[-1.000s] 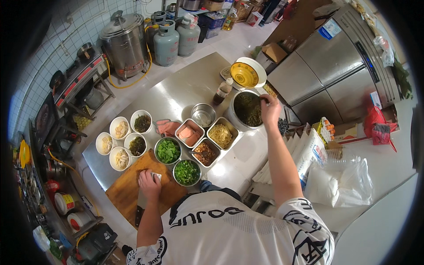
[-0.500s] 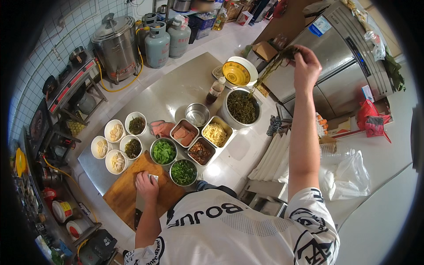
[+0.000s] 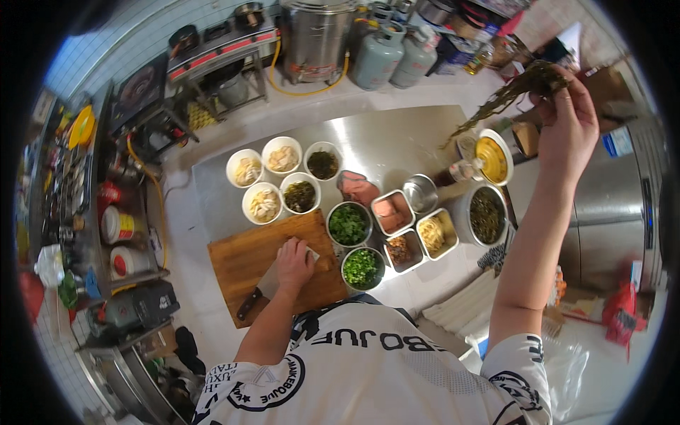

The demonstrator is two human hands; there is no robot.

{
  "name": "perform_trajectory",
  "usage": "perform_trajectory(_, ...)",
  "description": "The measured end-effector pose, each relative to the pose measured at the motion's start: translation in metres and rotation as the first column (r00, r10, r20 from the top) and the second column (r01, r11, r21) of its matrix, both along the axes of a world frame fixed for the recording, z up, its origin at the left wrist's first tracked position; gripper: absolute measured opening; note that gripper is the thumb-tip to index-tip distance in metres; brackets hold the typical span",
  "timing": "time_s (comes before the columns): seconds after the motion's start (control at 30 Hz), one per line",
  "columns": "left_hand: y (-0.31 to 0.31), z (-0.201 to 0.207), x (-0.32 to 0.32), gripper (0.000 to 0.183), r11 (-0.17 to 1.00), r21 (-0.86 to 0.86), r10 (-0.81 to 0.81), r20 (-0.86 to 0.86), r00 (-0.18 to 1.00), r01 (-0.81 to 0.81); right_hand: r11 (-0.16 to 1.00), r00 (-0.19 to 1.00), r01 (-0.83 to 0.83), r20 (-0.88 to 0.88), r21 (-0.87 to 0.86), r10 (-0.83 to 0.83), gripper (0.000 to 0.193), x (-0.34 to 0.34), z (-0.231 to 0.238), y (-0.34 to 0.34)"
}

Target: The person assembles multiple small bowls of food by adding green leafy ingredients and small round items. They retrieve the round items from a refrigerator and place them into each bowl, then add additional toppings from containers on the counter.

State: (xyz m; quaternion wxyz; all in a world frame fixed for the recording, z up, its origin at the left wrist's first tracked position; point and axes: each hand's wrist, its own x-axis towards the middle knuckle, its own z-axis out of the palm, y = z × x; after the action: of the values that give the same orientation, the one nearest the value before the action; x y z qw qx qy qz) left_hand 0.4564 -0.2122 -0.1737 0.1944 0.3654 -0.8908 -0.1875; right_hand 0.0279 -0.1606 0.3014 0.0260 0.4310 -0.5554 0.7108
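High at the right, my right hand (image 3: 570, 127) is closed on a dangling clump of dark green seaweed strands (image 3: 520, 92). Below it stands a round metal pot (image 3: 489, 216) full of similar strands. My left hand (image 3: 294, 263) lies with fingers extended across the blade of a cleaver (image 3: 269, 282), which rests flat on a wooden cutting board (image 3: 234, 262). Beyond the board are several white paper bowls; two hold dark greens, such as this bowl (image 3: 300, 194), and the others pale slices, such as this bowl (image 3: 262, 204).
Bowls of chopped greens (image 3: 363, 268) and leafy herbs (image 3: 349, 225) border the board. Square tins hold pink meat (image 3: 392, 212), pale yellow strips (image 3: 435, 234) and brown dice (image 3: 405, 251). A dark sauce bottle (image 3: 453, 173) stands near a yellow bowl (image 3: 494, 159). Gas cylinders (image 3: 379, 57) stand behind.
My view has turned, so the table appears shifted to the right. My right hand still grips the seaweed, which now hangs away from the pot. My left hand stays on the cleaver.
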Motion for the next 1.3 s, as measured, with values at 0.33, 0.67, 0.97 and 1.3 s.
perform_trajectory(0.33, -0.005, 0.002, 0.002, 0.035, 0.999, 0.049, 0.02, -0.037, 0.999, -0.018, 0.937, 0.935, -0.309, 0.233, 0.163, 0.268, 0.022, 0.136, -0.15, -0.177)
perform_trajectory(0.67, -0.009, 0.001, 0.006, 0.032, 0.993, 0.12, 0.016, -0.085, 0.996, -0.006, 0.818, 0.925, -0.098, -0.25, 0.567, 0.285, 0.034, 0.197, -0.348, -0.23)
perform_trajectory(0.97, -0.01, 0.003, 0.004, 0.033, 0.991, 0.136, 0.003, -0.082, 0.997, 0.008, 0.745, 0.97, -0.225, 0.071, 0.628, 0.233, 0.016, 0.165, -0.382, -0.235)
perform_trajectory(1.3, -0.007, 0.011, -0.004, 0.034, 1.0, 0.026, 0.014, -0.037, 0.999, -0.013, 0.488, 0.79, -0.241, -0.122, 0.839, 0.6, 0.053, 0.192, -0.395, -0.227)
